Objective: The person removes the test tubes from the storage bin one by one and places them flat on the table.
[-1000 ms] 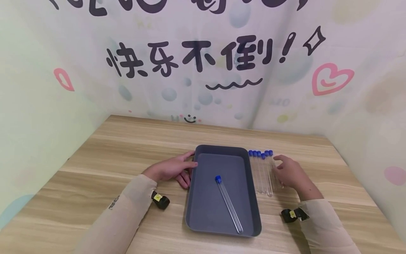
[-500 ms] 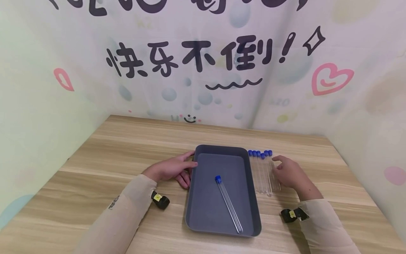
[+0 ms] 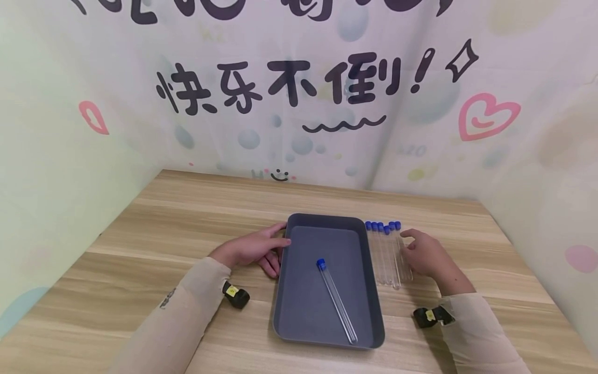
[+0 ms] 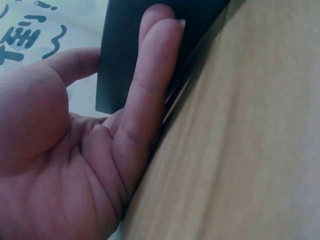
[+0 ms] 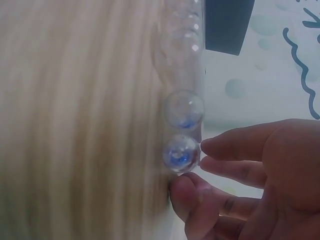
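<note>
A dark grey tray (image 3: 308,291) lies on the table, with one blue-capped test tube (image 3: 337,301) slanting across its floor. At its left side, my left hand (image 3: 254,248) holds the wall: the thumb lies over the rim and the other fingers rest along the outside. Several more blue-capped test tubes (image 3: 385,254) lie side by side just right of the tray. My right hand (image 3: 426,254) is against the outermost one. In the right wrist view, thumb and fingertips touch that tube (image 5: 181,154) with its rounded end toward the camera; the lower fingers are bent beside it.
The wooden table (image 3: 196,208) extends on both sides of the tray. A printed cloth wall (image 3: 261,145) rises behind the table's back edge. A black wrist camera (image 3: 237,296) is strapped to the left forearm, and another wrist camera (image 3: 426,317) to the right.
The row of test tubes has shifted slightly left against the tray, with the right hand's fingers following. The left hand, the tray and the tube inside it stay put.
</note>
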`<state>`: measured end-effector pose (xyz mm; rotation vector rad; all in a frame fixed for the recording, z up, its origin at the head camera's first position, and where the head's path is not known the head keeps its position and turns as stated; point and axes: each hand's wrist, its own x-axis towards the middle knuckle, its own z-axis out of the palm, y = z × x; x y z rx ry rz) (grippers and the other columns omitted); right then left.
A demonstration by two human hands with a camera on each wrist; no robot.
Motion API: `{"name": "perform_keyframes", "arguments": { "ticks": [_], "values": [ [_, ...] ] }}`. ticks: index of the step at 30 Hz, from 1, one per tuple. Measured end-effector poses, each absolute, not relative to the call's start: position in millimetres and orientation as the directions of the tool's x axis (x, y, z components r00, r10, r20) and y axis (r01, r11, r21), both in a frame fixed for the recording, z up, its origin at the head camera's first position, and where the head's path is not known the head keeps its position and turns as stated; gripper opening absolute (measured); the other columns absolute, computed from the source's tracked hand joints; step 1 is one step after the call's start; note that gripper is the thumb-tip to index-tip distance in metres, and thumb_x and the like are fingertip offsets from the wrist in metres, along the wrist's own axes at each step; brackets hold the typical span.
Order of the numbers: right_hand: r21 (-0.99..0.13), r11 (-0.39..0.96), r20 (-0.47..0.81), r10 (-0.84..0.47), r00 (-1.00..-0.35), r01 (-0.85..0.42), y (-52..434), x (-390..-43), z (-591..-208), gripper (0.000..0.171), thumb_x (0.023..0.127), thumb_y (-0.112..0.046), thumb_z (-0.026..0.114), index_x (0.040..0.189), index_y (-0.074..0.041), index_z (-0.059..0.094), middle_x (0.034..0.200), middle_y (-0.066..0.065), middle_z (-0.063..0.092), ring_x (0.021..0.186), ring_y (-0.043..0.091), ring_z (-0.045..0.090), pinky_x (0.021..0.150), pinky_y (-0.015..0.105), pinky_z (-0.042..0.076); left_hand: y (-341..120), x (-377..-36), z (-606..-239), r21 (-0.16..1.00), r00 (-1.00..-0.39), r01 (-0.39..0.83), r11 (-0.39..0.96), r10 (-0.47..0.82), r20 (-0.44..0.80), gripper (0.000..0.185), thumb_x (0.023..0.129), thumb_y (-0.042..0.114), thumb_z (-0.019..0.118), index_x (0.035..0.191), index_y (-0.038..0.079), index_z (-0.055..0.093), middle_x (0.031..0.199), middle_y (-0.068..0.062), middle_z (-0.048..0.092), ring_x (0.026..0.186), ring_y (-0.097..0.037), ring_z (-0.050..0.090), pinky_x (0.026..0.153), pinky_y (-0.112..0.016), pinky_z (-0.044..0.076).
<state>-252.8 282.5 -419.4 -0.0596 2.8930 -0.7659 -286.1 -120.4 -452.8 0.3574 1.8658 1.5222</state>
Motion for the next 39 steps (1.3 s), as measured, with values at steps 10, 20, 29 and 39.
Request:
{"name": "perform_keyframes", "arguments": {
  "ticks": [10,20,29,39],
  "values": [
    [-0.469,0.883,-0.071,-0.056,-0.996,-0.016,278.8,-251.2,-415.4,0.046,0.099,-0.016,0.053,0.138,0.008,0.048,0.098,0.024,0.067,0.071,0.022,0.062,0.055,0.033,0.052,-120.6,-285.4,-452.5,0.938,-0.724,-0.213,0.275,0.600,-0.340,0.073,0.105,0.034,0.049,0.161,0.030,0.003,0.092,-0.018,0.064,0.064,-0.024,0.069,0.065,-0.044,0.064],
    [-0.471,0.880,0.008,-0.064,-0.998,-0.060,266.6,-247.1,-409.8,0.042,0.099,-0.018,0.055,0.134,0.004,0.054,0.107,0.027,0.066,0.074,0.023,0.062,0.057,0.032,0.052,-120.8,-284.9,-452.2,0.936,-0.726,-0.211,0.280,0.596,-0.342,0.072,0.105,0.035,0.049,0.161,0.031,0.004,0.092,-0.017,0.064,0.065,-0.023,0.069,0.065,-0.044,0.064],
    [-0.502,0.855,0.076,-0.103,-0.992,-0.127,251.2,-239.1,-397.0,0.041,0.100,-0.019,0.052,0.136,0.000,0.055,0.112,0.026,0.065,0.055,0.017,0.049,0.049,0.030,0.043,-121.2,-283.9,-451.3,0.936,-0.732,-0.209,0.284,0.589,-0.342,0.071,0.105,0.035,0.049,0.161,0.031,0.005,0.091,-0.016,0.064,0.064,-0.023,0.069,0.065,-0.044,0.064],
    [-0.524,0.834,0.133,-0.120,-0.984,-0.173,235.0,-229.4,-387.2,0.037,0.098,-0.019,0.055,0.132,-0.003,0.058,0.108,0.023,0.068,0.046,0.015,0.046,0.044,0.030,0.044,-120.8,-284.7,-452.7,0.936,-0.727,-0.215,0.277,0.595,-0.343,0.071,0.105,0.035,0.049,0.161,0.031,0.004,0.091,-0.017,0.064,0.064,-0.023,0.069,0.065,-0.044,0.064]
  ]
}}
